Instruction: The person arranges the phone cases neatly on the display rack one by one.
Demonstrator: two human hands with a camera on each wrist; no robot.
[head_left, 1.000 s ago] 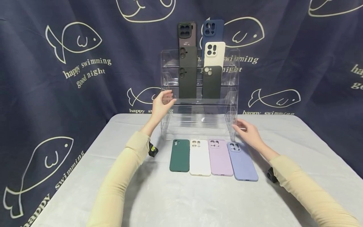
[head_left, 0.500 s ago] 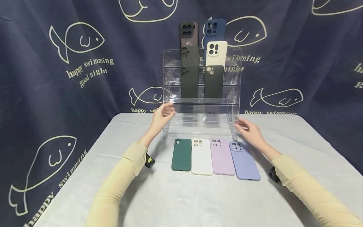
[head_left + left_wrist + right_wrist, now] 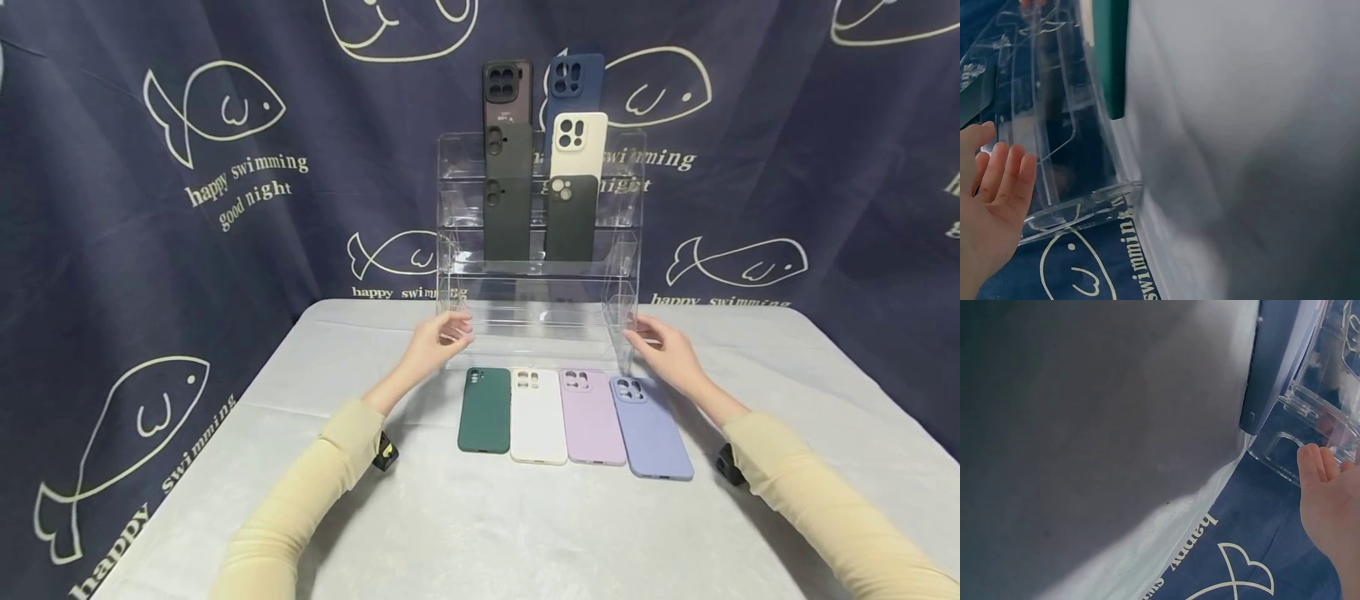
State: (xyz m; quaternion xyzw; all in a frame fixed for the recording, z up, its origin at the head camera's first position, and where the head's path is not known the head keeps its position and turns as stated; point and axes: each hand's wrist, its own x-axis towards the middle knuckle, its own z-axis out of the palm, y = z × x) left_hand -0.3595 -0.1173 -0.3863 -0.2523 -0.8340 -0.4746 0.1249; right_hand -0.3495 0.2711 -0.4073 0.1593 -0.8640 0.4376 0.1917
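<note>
A clear tiered display rack stands on the table. My left hand is at its lower left side, fingers loosely extended and thumb apart. In the left wrist view the left hand overlaps the rack's edge with nothing held. My right hand has its fingertips right at the rack's lower right side; the right wrist view shows the hand's fingers straight there. In front of the rack lie a green phone case, a white one, a lilac phone case and a periwinkle phone case.
Upper tiers hold two columns of cases: black phone cases at left, with a dark translucent case behind; at right a navy case, a cream case and a black one. A dark blue fish-print curtain hangs behind the table.
My left hand has slid down the rack's left side from a middle tier to the lower part. The right hand stays at the right side, and the cases have not moved.
</note>
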